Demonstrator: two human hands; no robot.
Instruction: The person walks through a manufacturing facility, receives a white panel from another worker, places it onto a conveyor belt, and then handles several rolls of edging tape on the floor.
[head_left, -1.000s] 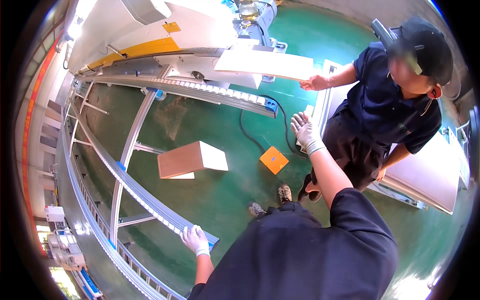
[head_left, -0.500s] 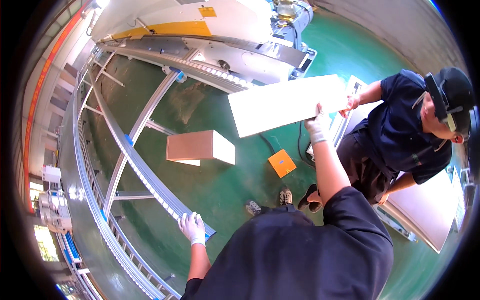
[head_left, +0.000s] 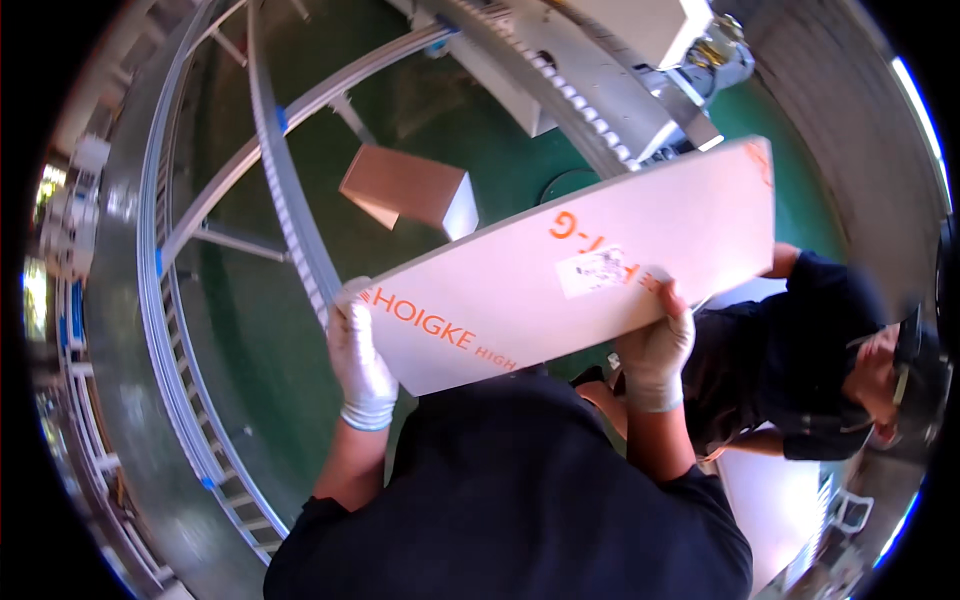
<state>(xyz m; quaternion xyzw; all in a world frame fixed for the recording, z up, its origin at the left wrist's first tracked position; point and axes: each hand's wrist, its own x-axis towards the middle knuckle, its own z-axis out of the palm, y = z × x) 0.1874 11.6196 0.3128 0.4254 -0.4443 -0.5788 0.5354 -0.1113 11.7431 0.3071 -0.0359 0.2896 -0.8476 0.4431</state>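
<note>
Head view: both hands (head_left: 361, 362) on panel (head_left: 510, 288) edges, green floor (head_left: 515, 172) beyond.

Beneath you is a green floor (head_left: 270, 400). Ahead and slightly left of you, a folded carton (head_left: 400, 185) rests directly on it, brown on its upper side, white at its right end. Right of the carton, a dark cable (head_left: 568, 173) curves along the floor. To the carton's left a metal rail (head_left: 290, 205) spans the floor, with a ladder-like track (head_left: 195, 400) farther left; their feet are hard to make out.
</note>
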